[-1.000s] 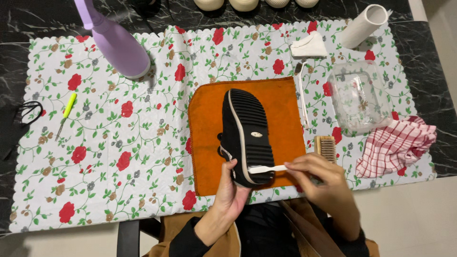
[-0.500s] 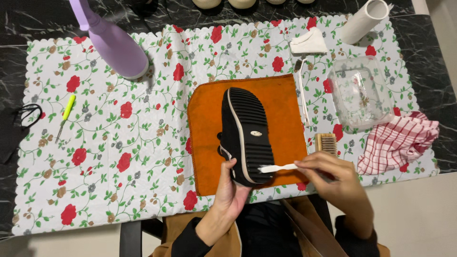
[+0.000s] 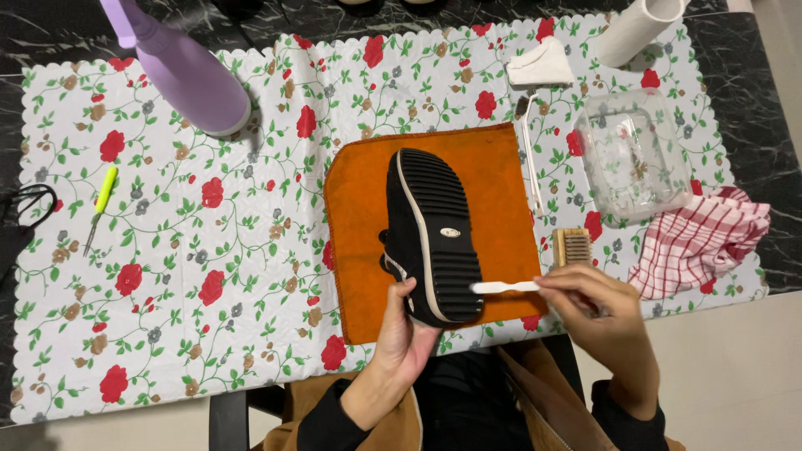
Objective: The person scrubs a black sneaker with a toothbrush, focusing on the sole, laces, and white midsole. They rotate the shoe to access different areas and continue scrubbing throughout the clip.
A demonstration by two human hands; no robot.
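My left hand (image 3: pixel 407 330) has its fingers (image 3: pixel 404 291) clamped on the near end of a black shoe (image 3: pixel 430 236), held sole up over an orange cloth (image 3: pixel 493 188); my right hand (image 3: pixel 589 299) pinches the handle of a white toothbrush (image 3: pixel 505 287), whose head meets the sole's near edge. The shoe's long axis runs away from me, its far end tipped slightly left (a small oval badge sits mid-sole). Just past my right hand lie a small wooden brush (image 3: pixel 572 245) and a red checked towel (image 3: pixel 702 242), with a clear plastic container (image 3: pixel 635 159) beyond. Farther out on the flowered counter (image 3: pixel 251 250) cover stand a lilac spray bottle (image 3: pixel 180 71) far left and a white roll (image 3: pixel 631 29) far right.
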